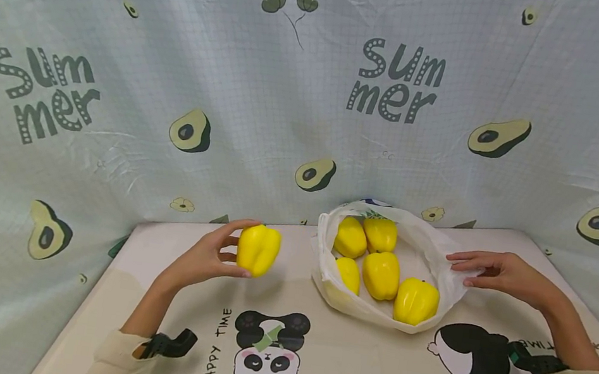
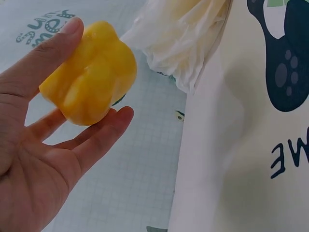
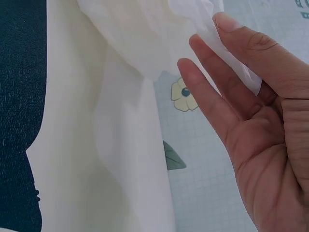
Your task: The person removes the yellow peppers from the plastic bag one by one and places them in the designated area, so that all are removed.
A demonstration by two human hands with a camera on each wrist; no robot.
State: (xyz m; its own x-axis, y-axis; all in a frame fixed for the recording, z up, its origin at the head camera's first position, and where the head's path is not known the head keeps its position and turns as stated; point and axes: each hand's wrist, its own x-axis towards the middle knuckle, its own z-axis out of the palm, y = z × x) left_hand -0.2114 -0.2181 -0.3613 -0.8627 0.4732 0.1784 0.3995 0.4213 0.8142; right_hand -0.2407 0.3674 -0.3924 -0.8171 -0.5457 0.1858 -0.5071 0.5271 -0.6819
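Note:
My left hand grips a yellow bell pepper between thumb and fingers, raised above the table to the left of a white plastic bag. The left wrist view shows the same bell pepper from its lobed side. Several yellow bell peppers lie inside the bag, whose mouth stands wide toward me. At the bag's right edge, my right hand pinches the thin plastic. Up close, the bag's film runs between the thumb and fingers of that hand.
The table has a pale cover printed with a panda and a black-and-white figure. Behind it hangs a light curtain with avocado prints. A black strap device sits on the left wrist, another on the right.

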